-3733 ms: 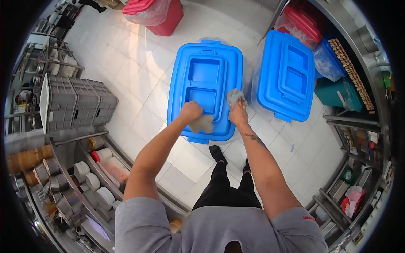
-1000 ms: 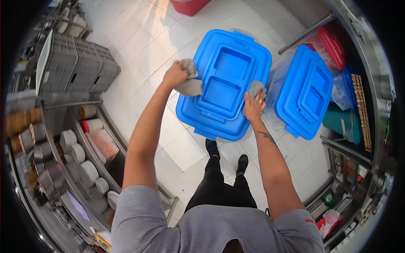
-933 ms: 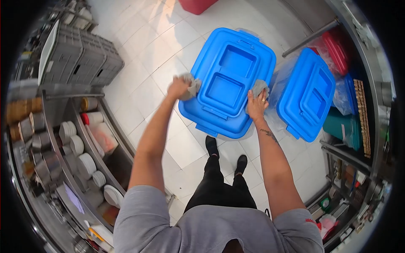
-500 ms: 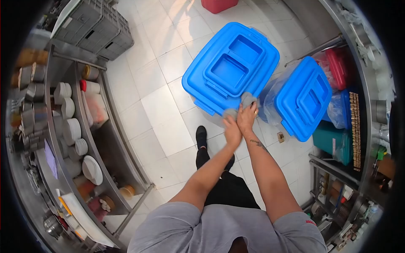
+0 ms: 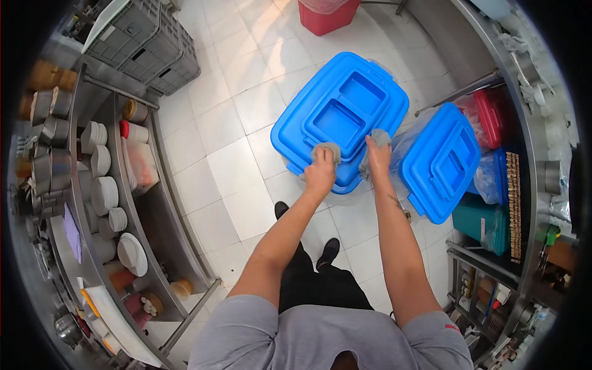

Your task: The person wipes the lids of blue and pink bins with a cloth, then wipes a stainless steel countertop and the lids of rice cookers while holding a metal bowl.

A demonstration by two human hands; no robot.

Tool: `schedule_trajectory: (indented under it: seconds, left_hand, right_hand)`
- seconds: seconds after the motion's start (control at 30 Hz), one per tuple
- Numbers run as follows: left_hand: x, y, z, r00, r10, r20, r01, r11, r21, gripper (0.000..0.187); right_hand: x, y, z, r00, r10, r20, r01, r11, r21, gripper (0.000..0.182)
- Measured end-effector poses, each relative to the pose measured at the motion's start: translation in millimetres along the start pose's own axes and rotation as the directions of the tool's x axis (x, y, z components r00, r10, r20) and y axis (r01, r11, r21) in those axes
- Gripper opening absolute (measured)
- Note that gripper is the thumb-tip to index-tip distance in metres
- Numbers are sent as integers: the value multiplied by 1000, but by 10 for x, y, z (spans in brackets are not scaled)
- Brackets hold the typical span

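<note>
A large blue lid [image 5: 296, 132] covers the container in front of me. My left hand [image 5: 320, 172] presses a greyish cloth [image 5: 327, 150] onto the lid's near left part. At the lid's near right edge, my right hand [image 5: 378, 157] grips another grey cloth [image 5: 380, 137], part of which hangs down beside the fingers. A second container with a blue lid [image 5: 416, 161] and clear plastic around it stands to the right, close to my right hand.
Metal shelves with stacked white plates [image 5: 105, 196] run along the left. Grey crates [image 5: 145, 46] stand at upper left, a red bin [image 5: 327, 18] at the top. Shelving on the right holds a teal box [image 5: 481, 222] and a red container [image 5: 487, 117]. Floor tiles lie between.
My hands, close together at the lid's near corner before, have moved apart. The left hand has gone up and left onto the lid, and the right slightly to the right. My feet have shifted.
</note>
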State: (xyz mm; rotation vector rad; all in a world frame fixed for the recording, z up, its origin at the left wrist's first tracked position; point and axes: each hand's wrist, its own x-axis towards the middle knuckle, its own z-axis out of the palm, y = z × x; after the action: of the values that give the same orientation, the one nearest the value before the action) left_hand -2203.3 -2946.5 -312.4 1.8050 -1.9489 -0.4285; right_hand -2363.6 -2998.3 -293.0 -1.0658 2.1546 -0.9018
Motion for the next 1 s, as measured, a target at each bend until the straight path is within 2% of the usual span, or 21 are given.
schedule_trajectory:
  seconds: [0.03, 0.07, 0.13, 0.17, 0.2, 0.27, 0.37, 0.47, 0.5, 0.6, 0.7, 0.83, 1.0]
  left_hand:
    - [-7, -59, -43, 997, 59, 57, -58, 998, -18, 33]
    - [29, -126, -100, 987, 123, 107, -119, 992, -39, 33]
    - [251, -373, -319, 955, 180, 237, -190, 982, 19, 34]
    - [369, -513, -428, 930, 205, 306, -229, 972, 45, 34]
    - [483, -653, -496, 975, 67, 213, -67, 998, -10, 34]
    - [735, -895, -577, 972, -227, 64, 234, 959, -160, 33]
    - [636, -1135, -402, 995, 84, -49, -79, 992, 97, 34]
    - [915, -1104, -317, 999, -37, 31, 38, 999, -7, 40]
    - [1033, -1058, -374, 991, -71, 113, 71, 997, 0, 39]
    - [1447, -1030, -319, 973, -1, 233, 14, 998, -54, 40]
    - [1943, -842, -160, 968, 74, 239, -58, 996, -73, 41]
    - [2497, -517, -28, 960, 74, 269, -60, 996, -59, 37]
    - [2861, -241, 185, 980, 69, 186, -61, 997, -49, 34]
  right_hand:
    - [-15, -131, 101, 998, 19, -65, -29, 988, -151, 60]
    - [-31, -191, 187, 995, 81, -63, -94, 968, -234, 66]
    - [71, -364, 352, 979, 184, -82, -202, 901, -383, 76]
    - [128, -427, 406, 971, 200, -129, -235, 890, -391, 78]
    - [151, -455, 444, 959, 224, -176, -277, 875, -396, 79]
    - [182, -483, 525, 919, 281, -276, -376, 836, -400, 82]
    - [216, -417, 587, 918, 260, -300, -376, 813, -445, 85]
    - [289, -490, 575, 918, 251, -307, -371, 818, -439, 83]
    - [307, -521, 582, 919, 251, -304, -369, 820, -438, 82]
    - [387, -519, 602, 917, 218, -333, -355, 827, -437, 79]
    - [523, -549, 501, 928, 252, -275, -353, 829, -434, 78]
    - [966, -618, 323, 945, 234, -228, -308, 867, -391, 84]
    - [1537, -629, 87, 964, 229, -138, -264, 894, -361, 92]
